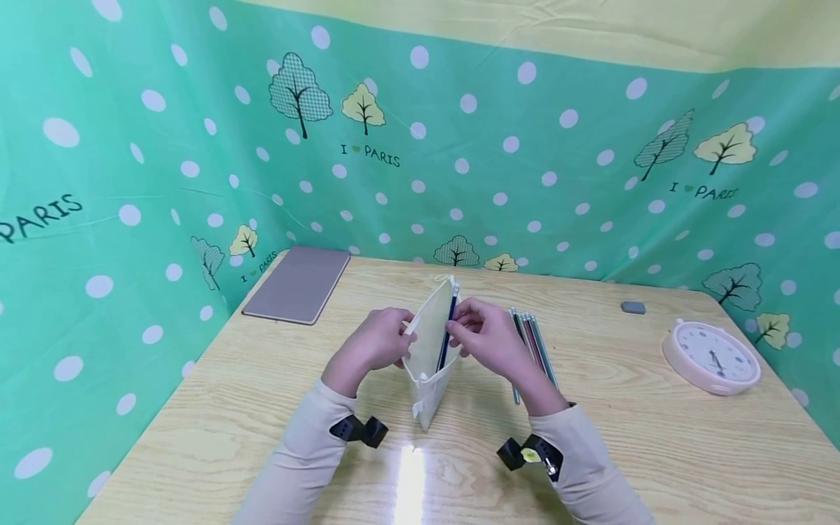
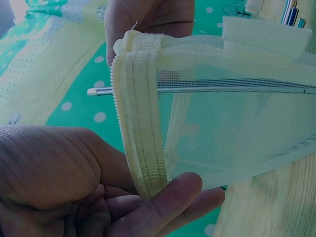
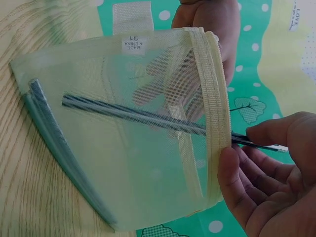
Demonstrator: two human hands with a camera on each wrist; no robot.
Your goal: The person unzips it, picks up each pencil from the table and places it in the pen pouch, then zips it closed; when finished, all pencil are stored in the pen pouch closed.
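A pale yellow mesh zipper pouch [image 1: 425,337] stands with its mouth open between the hands. My left hand [image 1: 375,339] pinches the zippered edge between thumb and fingers, clearer in the left wrist view, where the zipper band [image 2: 140,118] shows. With thumb and forefinger, my right hand [image 1: 491,341] holds a dark pencil [image 1: 449,328] near its end at the mouth. In the right wrist view, most of that pencil's length slants inside the mesh. Dark pencils [image 3: 69,153] lie along the pouch's bottom; their number is unclear.
Several pencils [image 1: 537,343] lie on the wooden table [image 1: 610,430] beside the right forearm. A grey notebook [image 1: 298,284] is at the back left, a grey eraser [image 1: 633,308] at the back right. Near the right edge lies a round pink clock [image 1: 712,357]. Green dotted cloth [image 1: 564,175] hangs behind.
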